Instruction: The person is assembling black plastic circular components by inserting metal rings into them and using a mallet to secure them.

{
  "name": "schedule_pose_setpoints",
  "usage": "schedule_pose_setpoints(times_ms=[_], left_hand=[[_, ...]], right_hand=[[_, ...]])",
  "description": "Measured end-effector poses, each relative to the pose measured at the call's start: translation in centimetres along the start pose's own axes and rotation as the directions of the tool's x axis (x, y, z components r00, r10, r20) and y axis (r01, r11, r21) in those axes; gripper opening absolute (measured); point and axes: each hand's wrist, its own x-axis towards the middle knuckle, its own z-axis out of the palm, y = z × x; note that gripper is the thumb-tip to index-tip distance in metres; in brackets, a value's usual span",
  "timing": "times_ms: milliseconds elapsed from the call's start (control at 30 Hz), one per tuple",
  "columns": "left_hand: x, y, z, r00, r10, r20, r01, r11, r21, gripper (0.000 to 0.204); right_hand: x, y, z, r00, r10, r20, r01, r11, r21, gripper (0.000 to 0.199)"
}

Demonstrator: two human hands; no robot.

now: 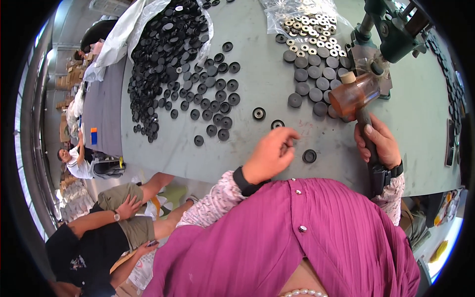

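Magenta shirt nearest, grey-green table beyond. At right a mallet, its handle wrapped by the right hand, likely for leverage; the left hand curls by a black disc, pinch unclear. Another disc lies nearer, apart, seemingly for easy reach.

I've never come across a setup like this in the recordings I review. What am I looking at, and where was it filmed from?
There is one picture, from a fisheye camera worn on a person's head, looking down; that lens bends straight edges. No robot is involved: these are the person's own bare hands. The right hand grips a mallet with an amber head. The left hand is curled above the table; whether it holds anything is unclear. On the table are a heap of black discs, grey discs, metal rings and a dark green metal device.
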Motion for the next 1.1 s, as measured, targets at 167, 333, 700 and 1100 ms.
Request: schedule_pose_setpoints(times_ms=[167,333,700,1100], left_hand=[[-0.8,-0.1,-2.7,0.921,-0.375,0.102,0.361,0.727,-0.584,0.020],[0.0,2.1,-2.8,0.911,-0.323,0.258,0.401,0.839,-0.368,0.026],[2.7,3.2,-1.8,0.846,-0.335,0.415,0.497,0.777,-0.387,0.025],[3.9,2.9,0.3,0.874,-0.339,0.348,0.425,0.880,-0.211,0.020]], right_hand=[[-0.2,0.3,-0.5,0.999,0.015,-0.041,-0.014,1.000,0.021,0.051],[-0.1,-0.4,0.1,0.999,0.011,-0.051,-0.012,1.000,-0.012,0.050],[-0.4,-0.2,0.2,0.998,0.003,-0.058,-0.004,1.000,-0.013,0.050],[-0.4,-0.5,0.2,0.999,0.008,-0.036,-0.008,1.000,-0.009,0.048]])
